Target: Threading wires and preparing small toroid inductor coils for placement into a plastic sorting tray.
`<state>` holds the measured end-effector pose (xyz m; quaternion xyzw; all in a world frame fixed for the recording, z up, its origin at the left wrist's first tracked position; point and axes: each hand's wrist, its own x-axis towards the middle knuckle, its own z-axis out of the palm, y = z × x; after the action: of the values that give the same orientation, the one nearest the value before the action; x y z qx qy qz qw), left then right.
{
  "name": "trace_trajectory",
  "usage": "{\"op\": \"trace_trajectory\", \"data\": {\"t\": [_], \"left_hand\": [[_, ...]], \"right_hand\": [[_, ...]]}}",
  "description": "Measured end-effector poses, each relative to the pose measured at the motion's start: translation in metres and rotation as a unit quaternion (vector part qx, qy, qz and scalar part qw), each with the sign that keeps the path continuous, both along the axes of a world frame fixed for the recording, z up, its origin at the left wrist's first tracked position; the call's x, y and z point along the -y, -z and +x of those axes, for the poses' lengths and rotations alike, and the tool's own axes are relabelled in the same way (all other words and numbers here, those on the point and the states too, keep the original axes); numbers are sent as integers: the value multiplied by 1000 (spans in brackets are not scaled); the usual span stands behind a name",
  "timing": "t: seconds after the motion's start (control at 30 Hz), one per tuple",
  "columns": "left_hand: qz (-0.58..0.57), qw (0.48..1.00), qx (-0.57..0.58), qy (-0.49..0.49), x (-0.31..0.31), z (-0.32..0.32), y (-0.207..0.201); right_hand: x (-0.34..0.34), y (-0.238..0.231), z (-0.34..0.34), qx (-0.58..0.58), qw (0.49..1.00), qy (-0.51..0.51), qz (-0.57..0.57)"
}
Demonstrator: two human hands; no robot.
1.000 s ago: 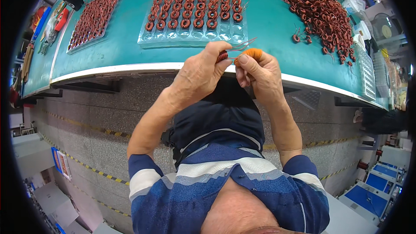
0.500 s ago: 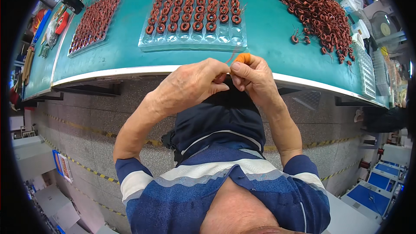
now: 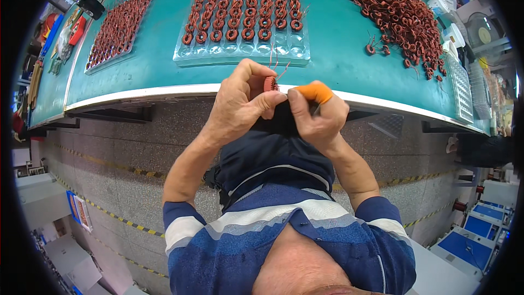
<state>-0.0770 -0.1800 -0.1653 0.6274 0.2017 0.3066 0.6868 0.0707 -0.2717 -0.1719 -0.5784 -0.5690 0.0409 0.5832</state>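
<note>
Between the thumb and fingers of my left hand is a ring coil wound with reddish copper wire, tilted on edge. Its loose wire ends point up toward the table. My right hand is closed just to the right of it, thumb pressed to an index finger wrapped in an orange finger cover. Whatever lies in that pinch is too small or hidden to make out. Both hands are above my lap at the table's front edge. Beyond them, a clear plastic tray carries rows of similar coils, its front row of pockets bare.
The green table has a white front edge. At the left stands a second filled tray beside a black object. A large heap of coils spreads over the right, near clear trays at the table's end.
My hands have drawn slightly apart. The left hand has turned, so the coil and its upright wires now show; the right hand has rotated and curled beside it.
</note>
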Motion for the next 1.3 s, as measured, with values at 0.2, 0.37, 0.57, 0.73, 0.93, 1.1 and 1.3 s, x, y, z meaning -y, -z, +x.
{"op": "trace_trajectory", "data": {"t": [0.2,0.37,0.57,0.73,0.93,1.1,1.3], "left_hand": [[5,992,126,14,10,11,13],[163,986,7,-9,8,11,9],[181,983,4,-6,14,15,12],[150,988,36,12,15,20,27],[3,994,112,14,21,33,24],[105,994,-19,-3,18,32,18],[67,998,15,-14,18,32,29]], "right_hand": [[-4,-8,10,-298,942,-111,-109],[-1,-10,13,-282,950,-94,-96],[1,-35,20,25,997,-60,-35],[-12,-37,35,44,987,-146,-52],[-9,-25,29,-277,931,-178,-157],[-12,-8,24,-68,992,-89,-55],[-13,-5,21,-91,992,-52,-68]]}}
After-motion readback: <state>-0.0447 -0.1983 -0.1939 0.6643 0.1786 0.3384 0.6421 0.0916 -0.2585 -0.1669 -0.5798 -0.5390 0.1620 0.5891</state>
